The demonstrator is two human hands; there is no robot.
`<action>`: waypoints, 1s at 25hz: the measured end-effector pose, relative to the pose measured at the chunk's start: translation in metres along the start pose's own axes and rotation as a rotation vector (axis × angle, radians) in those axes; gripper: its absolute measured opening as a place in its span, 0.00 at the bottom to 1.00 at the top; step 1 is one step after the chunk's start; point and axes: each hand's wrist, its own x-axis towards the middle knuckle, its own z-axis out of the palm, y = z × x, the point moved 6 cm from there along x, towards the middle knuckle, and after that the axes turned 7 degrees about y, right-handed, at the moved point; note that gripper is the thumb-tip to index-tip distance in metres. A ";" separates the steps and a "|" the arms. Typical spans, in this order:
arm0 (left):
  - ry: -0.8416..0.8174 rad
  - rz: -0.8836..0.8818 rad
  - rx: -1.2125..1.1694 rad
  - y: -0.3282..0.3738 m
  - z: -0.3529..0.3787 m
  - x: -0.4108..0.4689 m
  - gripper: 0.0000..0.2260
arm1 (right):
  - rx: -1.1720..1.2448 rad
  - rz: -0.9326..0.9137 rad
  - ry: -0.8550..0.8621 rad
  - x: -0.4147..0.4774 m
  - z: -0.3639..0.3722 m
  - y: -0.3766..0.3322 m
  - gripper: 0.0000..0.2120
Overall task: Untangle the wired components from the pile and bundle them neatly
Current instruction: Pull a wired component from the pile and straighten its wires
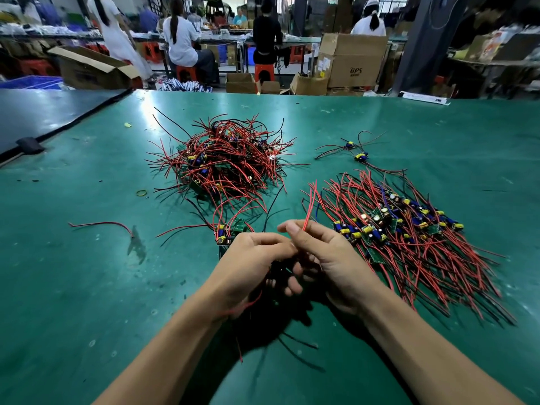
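In hand: I have one held component low between both hands at the near edge of the surface, its body mostly hidden by the palms.
Right hand: thumb and forefinger pinch its red leads upright, I judge to draw them straight.
Left hand: fingers curled round the piece, steadying it.
Tangled pile: straight ahead, apart from my hands, the stock to work through.
Sorted heap: just right, leads roughly parallel, likely awaiting bundling.
Rubber band: left of the pile, probably for tying.
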 end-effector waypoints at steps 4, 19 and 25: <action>-0.050 -0.079 -0.059 0.001 0.002 0.000 0.06 | 0.095 -0.244 0.189 0.006 -0.015 -0.016 0.12; 0.134 0.155 0.240 0.002 -0.005 0.003 0.08 | 0.080 -0.094 0.129 0.017 -0.027 -0.019 0.15; 0.107 0.134 0.238 0.005 -0.009 0.003 0.11 | -0.274 -0.286 0.153 0.006 -0.020 -0.015 0.06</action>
